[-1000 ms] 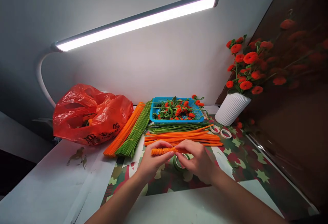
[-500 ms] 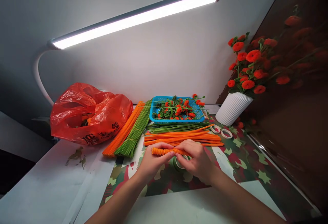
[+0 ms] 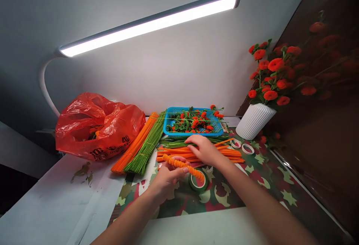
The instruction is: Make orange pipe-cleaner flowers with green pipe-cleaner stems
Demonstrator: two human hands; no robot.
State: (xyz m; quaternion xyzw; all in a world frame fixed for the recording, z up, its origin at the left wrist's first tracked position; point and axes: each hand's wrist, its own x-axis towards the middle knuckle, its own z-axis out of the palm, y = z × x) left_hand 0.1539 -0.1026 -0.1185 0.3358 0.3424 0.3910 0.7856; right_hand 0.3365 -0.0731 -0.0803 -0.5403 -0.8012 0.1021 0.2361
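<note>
My left hand [image 3: 168, 177] grips a tightly coiled orange pipe cleaner [image 3: 183, 166] between thumb and fingers, the coil slanting down to the right. Beneath its lower end lies a roll of green tape [image 3: 198, 182]. My right hand [image 3: 204, 150] is stretched over the loose orange pipe cleaners [image 3: 230, 154], fingers apart, with the fingertips at the row of green pipe cleaners [image 3: 175, 142]. Whether they touch the green ones I cannot tell.
Behind stands a blue basket [image 3: 193, 134] of small orange flowers on green stems. Left are bundled orange [image 3: 134, 144] and green pipe cleaners [image 3: 146, 149] and a red plastic bag [image 3: 84, 125]. White tape rolls [image 3: 248, 148] and a flower-filled white vase [image 3: 255, 121] stand right, under a lamp [image 3: 151, 22].
My right hand has let go of the orange coil and moved up and back to the green pipe cleaners. The left hand keeps the coil, which now tilts down to the right.
</note>
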